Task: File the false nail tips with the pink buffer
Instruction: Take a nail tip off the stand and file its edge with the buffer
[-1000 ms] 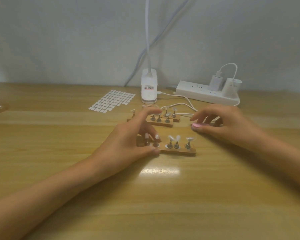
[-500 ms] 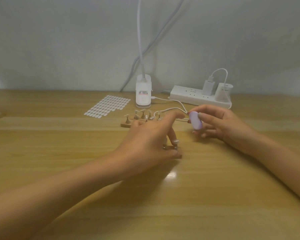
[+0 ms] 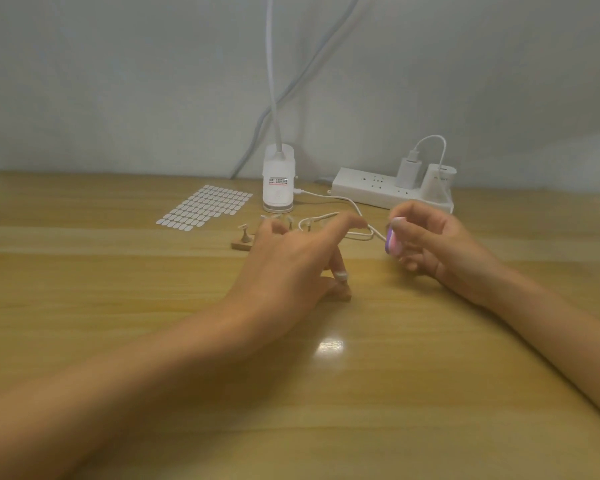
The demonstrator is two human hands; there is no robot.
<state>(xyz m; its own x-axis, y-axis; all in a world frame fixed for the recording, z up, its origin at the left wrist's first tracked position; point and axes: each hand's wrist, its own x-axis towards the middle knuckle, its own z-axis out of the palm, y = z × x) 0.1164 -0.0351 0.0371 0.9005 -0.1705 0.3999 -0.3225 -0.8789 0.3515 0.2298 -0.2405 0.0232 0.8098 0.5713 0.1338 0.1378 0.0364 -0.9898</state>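
**Q:** Left of centre?
**A:** Far holder (image 3: 243, 242) carries nail tips (image 3: 245, 226). Left hand (image 3: 291, 268) covers the near holder (image 3: 344, 294), thumb and one bent finger pinching it.
**Q:** Right of centre?
**A:** Right hand (image 3: 440, 244), fingers gripping the pink buffer (image 3: 392, 242), above the surface (image 3: 361, 393), near the left forefinger, not touching.

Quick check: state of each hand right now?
Left hand: pinching the near nail stand, thumb and one finger.
Right hand: holding the pink buffer.
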